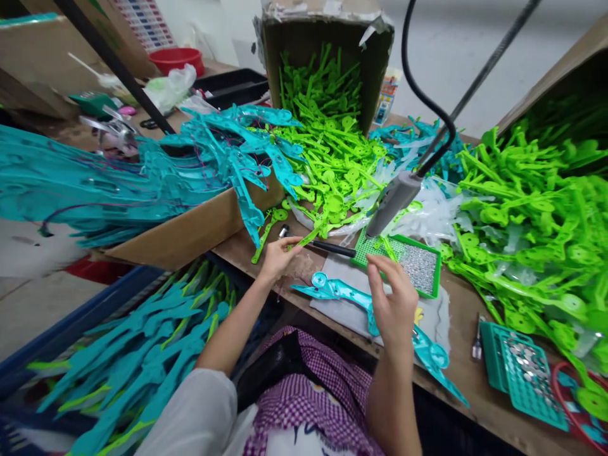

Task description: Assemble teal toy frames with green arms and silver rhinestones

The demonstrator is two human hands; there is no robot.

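My left hand [279, 258] pinches a lime-green plastic part [311, 237] at the front of the green pile. Just beside that hand lies a hammer [335, 248] with a black handle. My right hand [393, 297] has its thumb and fingers drawn together above the mat; whatever is between them is too small or hidden to make out. Below it, a turquoise plastic part [349, 291] lies on a grey cloth [332, 311], partly covered by the hand. Behind the right fingertips sits a green tray [434, 278] of small metal pieces, with a grey power screwdriver [394, 201] hanging over it.
Lime-green parts spill from a cardboard box [327, 16] at the back and heap up at right [527, 221]. Turquoise parts with wires [142, 183] fill the left side. A blue crate [28, 354] stands lower left. A teal tray [532, 373] of metal pieces lies right.
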